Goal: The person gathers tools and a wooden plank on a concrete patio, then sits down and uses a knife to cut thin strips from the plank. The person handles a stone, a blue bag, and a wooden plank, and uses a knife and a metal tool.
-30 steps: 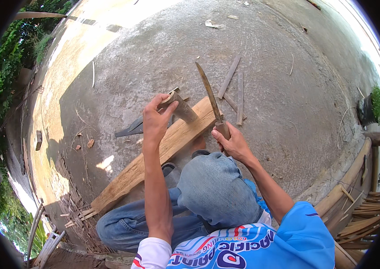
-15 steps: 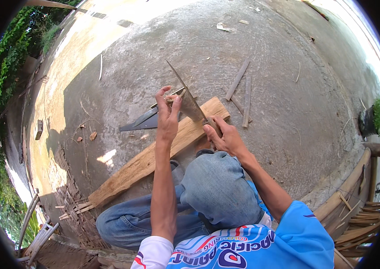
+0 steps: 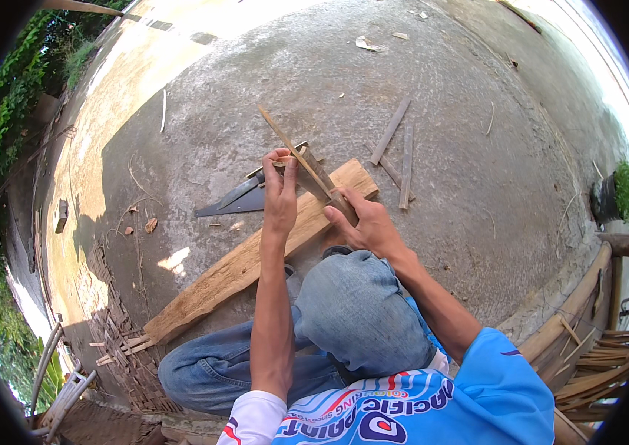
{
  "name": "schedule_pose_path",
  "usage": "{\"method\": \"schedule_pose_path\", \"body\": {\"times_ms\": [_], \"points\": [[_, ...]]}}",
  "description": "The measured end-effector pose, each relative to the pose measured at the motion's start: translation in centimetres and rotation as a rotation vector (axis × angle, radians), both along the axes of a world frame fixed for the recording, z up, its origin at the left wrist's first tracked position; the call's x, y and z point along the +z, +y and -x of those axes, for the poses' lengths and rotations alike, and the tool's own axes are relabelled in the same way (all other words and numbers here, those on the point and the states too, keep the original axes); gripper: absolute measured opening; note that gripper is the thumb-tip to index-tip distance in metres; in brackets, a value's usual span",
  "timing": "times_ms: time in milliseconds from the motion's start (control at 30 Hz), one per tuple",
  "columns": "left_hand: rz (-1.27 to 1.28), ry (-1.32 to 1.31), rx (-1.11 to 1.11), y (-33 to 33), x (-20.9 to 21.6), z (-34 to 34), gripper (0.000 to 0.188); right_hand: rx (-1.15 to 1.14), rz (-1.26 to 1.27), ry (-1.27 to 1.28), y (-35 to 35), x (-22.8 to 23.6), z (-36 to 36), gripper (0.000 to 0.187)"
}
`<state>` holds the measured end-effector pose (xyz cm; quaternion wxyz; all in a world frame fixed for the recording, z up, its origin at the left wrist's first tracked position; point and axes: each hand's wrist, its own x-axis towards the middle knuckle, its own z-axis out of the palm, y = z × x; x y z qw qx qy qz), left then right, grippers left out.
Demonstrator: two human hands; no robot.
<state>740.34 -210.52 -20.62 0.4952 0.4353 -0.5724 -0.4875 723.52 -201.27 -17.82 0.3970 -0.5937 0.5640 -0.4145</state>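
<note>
In my right hand [image 3: 368, 225] are thin wooden slats, its fingers closed round their near ends. One light-brown slat [image 3: 285, 136] points up and away to the left; a darker slat [image 3: 317, 167] lies beside it. Close to their middle, my left hand [image 3: 281, 194] has thumb and fingertips pinched together; a small pale bit shows there, too small to name. Below both hands a thick, rough wooden plank [image 3: 214, 280] lies slantwise on the ground in front of my knee. A dark, flat triangular blade [image 3: 244, 203] rests on the concrete beyond the plank, partly hidden by my left hand.
Several loose slats [image 3: 407, 165] lie on the concrete floor [image 3: 462, 245] to the right. Dry leaves [image 3: 151, 225] and splintered woven strips [image 3: 118, 334] are at the left. A potted plant [image 3: 628, 189] stands at the far right, near a bamboo rail [image 3: 574, 300].
My right hand has turned the slats, so the light-brown one now shows its narrow length at a new angle. My left fingers have drawn closer together.
</note>
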Motion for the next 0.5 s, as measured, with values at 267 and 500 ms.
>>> {"method": "schedule_pose_path", "body": {"times_ms": [267,500], "points": [[-0.039,0.051,-0.039,-0.2,-0.5,-0.3,0.023,0.029,-0.013,-0.031,0.3,0.2,-0.1,0.044],[-0.04,-0.003,-0.041,-0.2,-0.8,-0.5,0.019,0.046,-0.011,-0.022,0.5,1.0,0.3,0.04]]}}
